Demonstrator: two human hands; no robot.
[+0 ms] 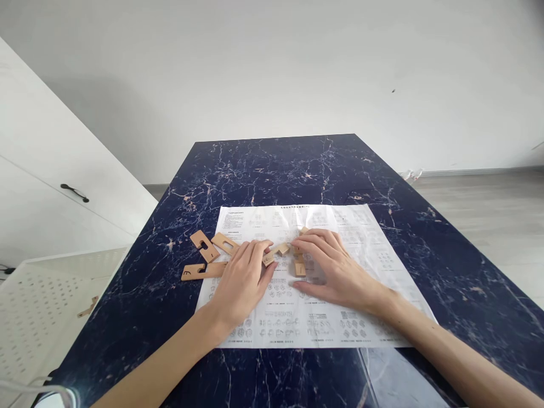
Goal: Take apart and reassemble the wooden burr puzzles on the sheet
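Just left of the left hand, loose notched wooden pieces [211, 253]: nearest lies crosswise, end tucked behind the fingers; another slants, far end leftmost. Left hand [243, 271] part closed, thumb and fingertips pinching a notched block [268, 259], long axis slanting away toward the right hand. Likely light, stiff, dry, hardly fragile; best gripped by flat sides, clear of the notch. Right hand [329, 263] loosely curved, fingers over a second block [300, 268], which points away lengthwise; thumb apart; firm hold, cannot tell. Printed sheet [361, 294] beneath both.

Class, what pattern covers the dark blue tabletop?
The tabletop has whitish, marble-like veining, clearest in the head view.
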